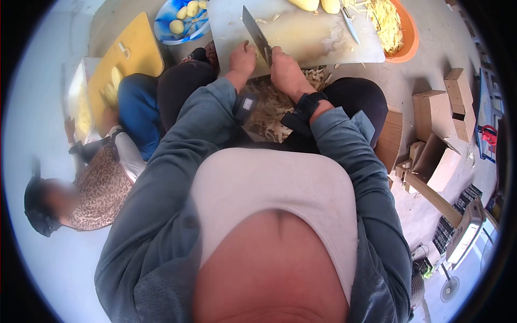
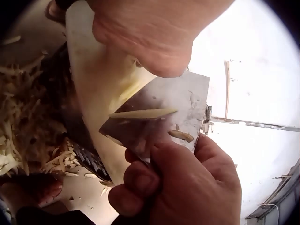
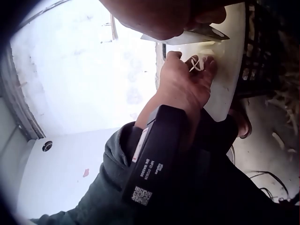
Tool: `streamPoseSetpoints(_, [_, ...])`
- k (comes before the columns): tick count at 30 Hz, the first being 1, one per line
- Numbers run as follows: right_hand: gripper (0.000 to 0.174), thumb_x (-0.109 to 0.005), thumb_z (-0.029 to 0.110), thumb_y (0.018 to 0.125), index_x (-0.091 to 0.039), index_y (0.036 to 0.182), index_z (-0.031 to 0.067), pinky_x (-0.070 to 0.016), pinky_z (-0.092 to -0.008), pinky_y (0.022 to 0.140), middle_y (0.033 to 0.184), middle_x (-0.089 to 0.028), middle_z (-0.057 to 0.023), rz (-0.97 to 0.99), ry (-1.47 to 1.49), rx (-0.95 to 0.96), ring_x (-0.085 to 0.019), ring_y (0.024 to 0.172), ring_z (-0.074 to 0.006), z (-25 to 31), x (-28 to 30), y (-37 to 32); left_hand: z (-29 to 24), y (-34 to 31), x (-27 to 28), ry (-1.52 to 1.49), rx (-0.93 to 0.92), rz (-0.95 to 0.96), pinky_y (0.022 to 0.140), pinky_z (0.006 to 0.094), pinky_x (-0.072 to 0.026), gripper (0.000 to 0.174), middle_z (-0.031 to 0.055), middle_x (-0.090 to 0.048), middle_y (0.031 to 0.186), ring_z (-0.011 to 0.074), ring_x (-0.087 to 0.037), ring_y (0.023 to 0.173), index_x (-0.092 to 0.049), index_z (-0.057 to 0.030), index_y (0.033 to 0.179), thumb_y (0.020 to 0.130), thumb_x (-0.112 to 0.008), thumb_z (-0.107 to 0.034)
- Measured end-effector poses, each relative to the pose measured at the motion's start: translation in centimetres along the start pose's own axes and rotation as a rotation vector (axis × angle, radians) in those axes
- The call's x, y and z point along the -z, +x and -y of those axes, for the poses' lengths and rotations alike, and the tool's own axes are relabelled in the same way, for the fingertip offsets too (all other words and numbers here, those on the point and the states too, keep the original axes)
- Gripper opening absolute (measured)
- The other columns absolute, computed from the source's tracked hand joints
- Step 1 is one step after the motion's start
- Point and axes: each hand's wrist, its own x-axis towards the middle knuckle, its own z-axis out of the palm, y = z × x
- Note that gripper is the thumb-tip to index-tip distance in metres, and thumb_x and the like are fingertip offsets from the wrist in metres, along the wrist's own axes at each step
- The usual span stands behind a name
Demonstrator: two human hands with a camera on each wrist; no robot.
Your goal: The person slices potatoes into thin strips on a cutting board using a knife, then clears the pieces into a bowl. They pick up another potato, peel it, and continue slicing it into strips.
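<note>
My right hand (image 1: pixel 288 72) grips the handle of a broad cleaver (image 1: pixel 255 29), its blade pointing forward over the white cutting board (image 1: pixel 301 27). In the left wrist view, one pale potato strip (image 2: pixel 145 113) and a small brownish scrap (image 2: pixel 181 136) cling to the flat of the blade. Beside the blade is my left hand (image 1: pixel 242 60), at the board's near edge. Seen from the right wrist, its fingers curl around thin potato strips (image 3: pixel 197 64). Peeled potatoes (image 1: pixel 304 4) sit at the board's far edge, and a small knife (image 1: pixel 351 27) with a light blue handle lies on its right side.
An orange bowl (image 1: pixel 413 40) full of potato strips stands right of the board. At left are a blue-and-white basin (image 1: pixel 177 39) with potatoes, a yellow board (image 1: pixel 132 59) and another person (image 1: pixel 99 199). Peelings (image 1: pixel 266 110) fill a dark crate below; cardboard boxes (image 1: pixel 431 113) stand at right.
</note>
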Motion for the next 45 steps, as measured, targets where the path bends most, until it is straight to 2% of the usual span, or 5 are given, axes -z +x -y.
streamPoseSetpoints(17, [0.021, -0.049, -0.005, 0.073, -0.049, 0.094, -0.0052, -0.0466, -0.0489, 0.075, 0.087, -0.059, -0.029, 0.054, 0.06, 0.138, -0.059, 0.085, -0.0446, -0.9, -2.0, -0.7, 1.9, 2.1, 1.0, -0.313, -0.003, -0.364, 0.073, 0.028, -0.0462, 0.038, 0.0081, -0.06, 0.096, 0.0165, -0.057, 0.083, -0.057, 0.0, 0.116, 0.079, -0.058, -0.009])
streamPoseSetpoints(29, [0.019, -0.05, 0.0, 0.077, -0.044, 0.094, -0.0056, -0.0442, -0.0503, 0.072, 0.083, -0.057, -0.031, -0.153, 0.182, -0.098, -0.055, 0.083, -0.0482, -1.4, 1.4, -1.1, -1.3, 3.3, 1.9, -0.911, 0.222, 0.007, 0.06, 0.0184, -0.0412, 0.02, 0.0038, -0.059, 0.082, 0.0105, -0.056, 0.07, -0.059, -0.0007, 0.104, 0.084, -0.056, -0.004])
streamPoseSetpoints(34, [0.02, -0.048, 0.002, 0.079, -0.042, 0.096, -0.007, -0.0418, -0.0491, 0.071, 0.083, -0.054, -0.0339, -0.213, 0.47, -0.071, -0.05, 0.082, -0.0512, 0.9, 3.8, -2.6, -7.7, 6.6, 4.8, -0.635, -0.139, -0.015, 0.068, 0.0213, -0.0457, 0.02, 0.0026, -0.061, 0.086, 0.0087, -0.055, 0.074, -0.061, 0.0021, 0.103, 0.083, -0.058, -0.002])
streamPoseSetpoints(39, [0.025, -0.047, 0.004, 0.089, -0.042, 0.113, -0.0007, -0.0418, -0.0319, 0.046, 0.07, -0.053, -0.012, -0.306, 0.897, -0.134, -0.052, 0.054, -0.02, 1.2, 7.1, -3.6, -7.4, 12.9, 2.5, -0.415, -0.296, -0.063, 0.076, 0.0293, -0.0482, 0.031, 0.0088, -0.061, 0.097, 0.017, -0.059, 0.085, -0.061, -0.0017, 0.106, 0.078, -0.066, -0.011])
streamPoseSetpoints(45, [0.028, -0.041, 0.0, 0.091, -0.038, 0.118, 0.0044, -0.037, -0.0225, 0.044, 0.077, -0.049, -0.0019, -0.354, 1.456, -0.371, -0.043, 0.056, -0.0071, 1.4, 12.7, -4.3, -13.4, 11.2, -4.0, 0.264, -0.683, -0.042, 0.101, 0.0487, -0.0331, 0.07, 0.0189, -0.038, 0.136, 0.0374, -0.035, 0.126, -0.049, -0.0165, 0.129, 0.064, -0.076, -0.019])
